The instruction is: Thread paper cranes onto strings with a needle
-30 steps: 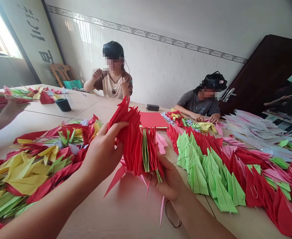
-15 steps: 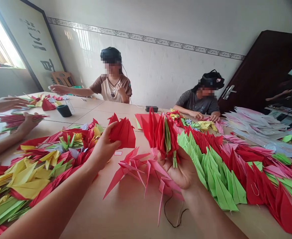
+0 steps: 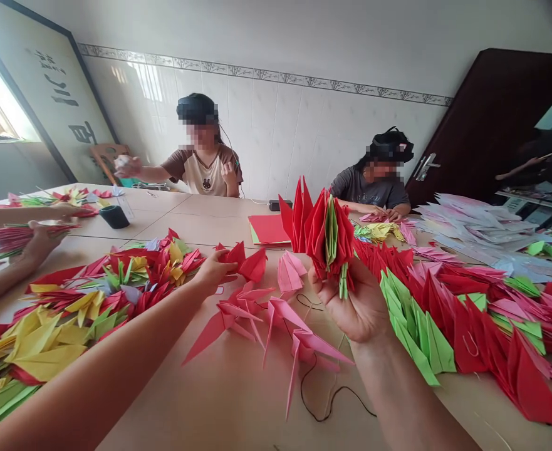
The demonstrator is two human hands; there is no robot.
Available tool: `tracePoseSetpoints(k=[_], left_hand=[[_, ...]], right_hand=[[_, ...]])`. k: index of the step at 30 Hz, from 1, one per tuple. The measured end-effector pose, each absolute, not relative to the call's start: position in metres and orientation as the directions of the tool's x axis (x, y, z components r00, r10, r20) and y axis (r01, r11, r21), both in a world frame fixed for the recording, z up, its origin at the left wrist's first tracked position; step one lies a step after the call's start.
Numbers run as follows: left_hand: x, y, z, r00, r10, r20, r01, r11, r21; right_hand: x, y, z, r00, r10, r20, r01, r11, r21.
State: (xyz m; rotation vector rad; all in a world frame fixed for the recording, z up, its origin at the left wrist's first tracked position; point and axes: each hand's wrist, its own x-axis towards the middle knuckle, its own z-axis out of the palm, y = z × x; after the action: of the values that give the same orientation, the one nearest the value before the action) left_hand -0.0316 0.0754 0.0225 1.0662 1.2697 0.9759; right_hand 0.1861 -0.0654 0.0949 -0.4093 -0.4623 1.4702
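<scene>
My right hand [image 3: 351,304] is closed round an upright bundle of red and green folded paper cranes [image 3: 325,241], held above the table. Red folded paper cranes [image 3: 250,263] are pinched in my left hand [image 3: 215,270], low over the table; how many it grips is unclear. Below and between the hands lie pink paper cranes [image 3: 238,313] with a dark string [image 3: 308,382] running among them. A single folded pink crane [image 3: 291,272] sits behind these, between the two hands.
Mixed folded papers [image 3: 54,335] heap at left; rows of green cranes [image 3: 411,329] and red cranes [image 3: 487,338] lie at right. Flat red sheets [image 3: 270,229], a dark cup [image 3: 114,217] and plastic bags [image 3: 473,232] are farther back. Two people sit opposite; another person's hands [image 3: 38,247] work at left.
My left hand has lowered, and the red cranes in it have spread apart. My right hand has moved a little right with its bundle, uncovering more of the pink cranes and string.
</scene>
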Motion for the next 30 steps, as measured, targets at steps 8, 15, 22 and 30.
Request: tracePoseSetpoints(k=[8, 15, 22, 30], left_hand=[[-0.047, 0.088, 0.024, -0.015, 0.980, -0.197, 0.156, 0.196, 0.968], [-0.051, 0.084, 0.033, -0.018, 0.987, -0.159, 0.339, 0.156, 0.928], [-0.042, 0.055, 0.072, 0.104, 0.986, -0.134, 0.342, 0.091, 0.935], [-0.014, -0.048, 0.108, 0.505, 0.863, -0.016, -0.129, 0.094, 0.987]], right_hand=[[0.187, -0.066, 0.098, 0.081, 0.994, 0.072, -0.851, 0.107, -0.514], [0.189, -0.065, 0.094, 0.059, 0.994, 0.097, -0.825, 0.103, -0.556], [0.182, -0.064, 0.091, 0.042, 0.994, 0.096, -0.813, 0.090, -0.576], [0.162, -0.065, 0.075, -0.017, 0.992, 0.126, -0.762, 0.069, -0.644]])
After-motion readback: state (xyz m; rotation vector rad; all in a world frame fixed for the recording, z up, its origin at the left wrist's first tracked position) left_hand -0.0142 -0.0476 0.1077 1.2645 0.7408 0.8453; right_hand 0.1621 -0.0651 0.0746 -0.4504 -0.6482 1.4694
